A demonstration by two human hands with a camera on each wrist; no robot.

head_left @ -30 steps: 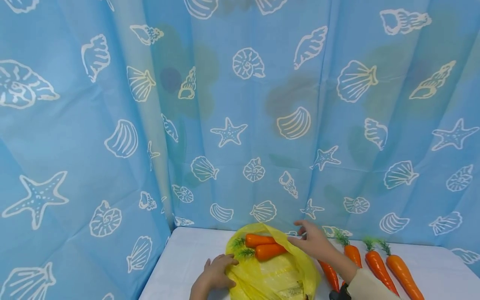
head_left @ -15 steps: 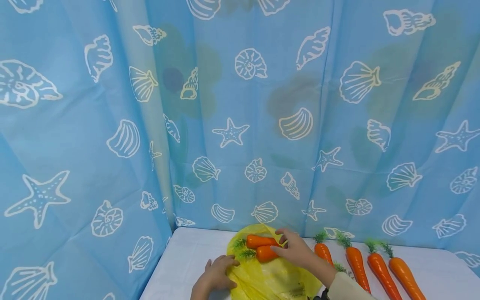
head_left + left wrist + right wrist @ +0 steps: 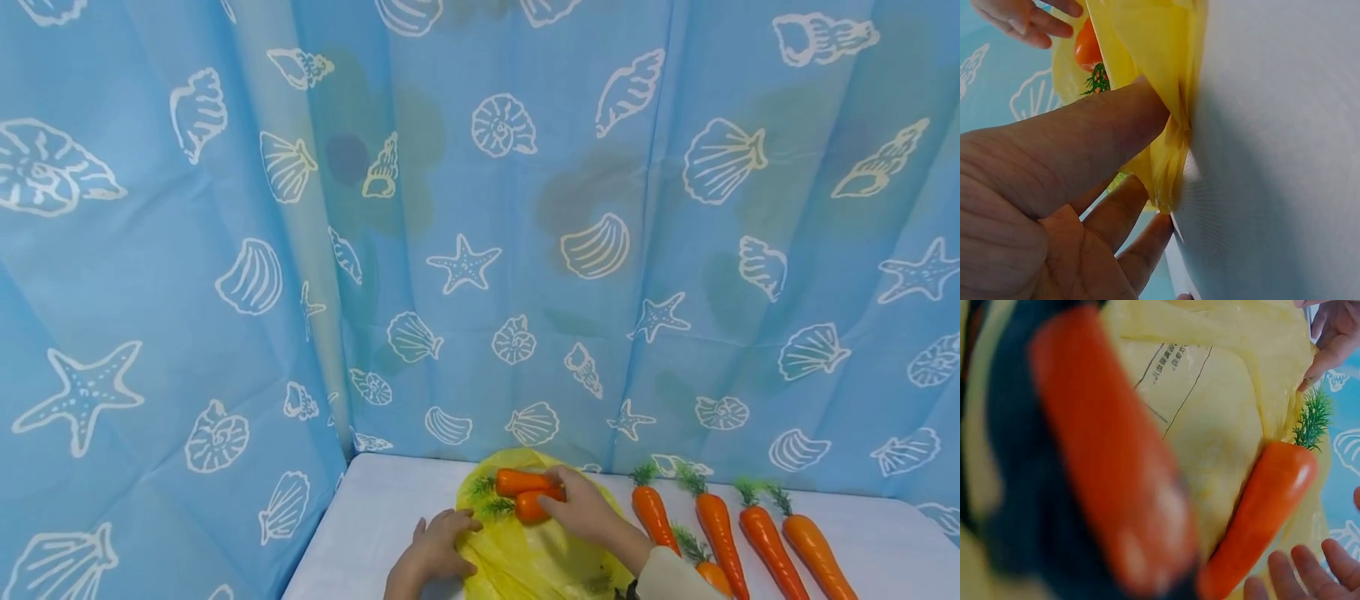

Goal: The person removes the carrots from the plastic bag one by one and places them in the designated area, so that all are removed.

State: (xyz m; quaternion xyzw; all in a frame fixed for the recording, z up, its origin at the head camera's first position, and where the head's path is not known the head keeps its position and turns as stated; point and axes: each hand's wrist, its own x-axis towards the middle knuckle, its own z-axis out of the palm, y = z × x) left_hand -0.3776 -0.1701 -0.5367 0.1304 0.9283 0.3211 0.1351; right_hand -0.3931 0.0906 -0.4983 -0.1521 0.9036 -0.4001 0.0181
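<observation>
A crumpled yellow plastic bag (image 3: 540,554) lies in front of me with two glossy orange carrots, an upper one (image 3: 517,482) and a lower one (image 3: 531,507), in its mouth. Their green tops point left. My left hand (image 3: 435,546) pinches the bag's left edge; in the left wrist view its thumb (image 3: 1104,128) presses into the gathered film. My right hand (image 3: 588,504) is at the carrots' right ends, its fingers (image 3: 1310,569) straight in the right wrist view, beside the nearer carrot (image 3: 1260,512). Close to that lens, an orange shape (image 3: 1110,450) is blurred.
Several more carrots lie right of the bag on the white table (image 3: 397,483), including one in the row (image 3: 765,542) and a shorter one (image 3: 712,575) beside my right sleeve (image 3: 675,575). A blue curtain (image 3: 465,167) with white shells hangs behind the table.
My right hand has moved left from the bag's right rim to the carrots inside. The bag's right side has sunk lower, and more of the carrots on the table show. My left hand stays put.
</observation>
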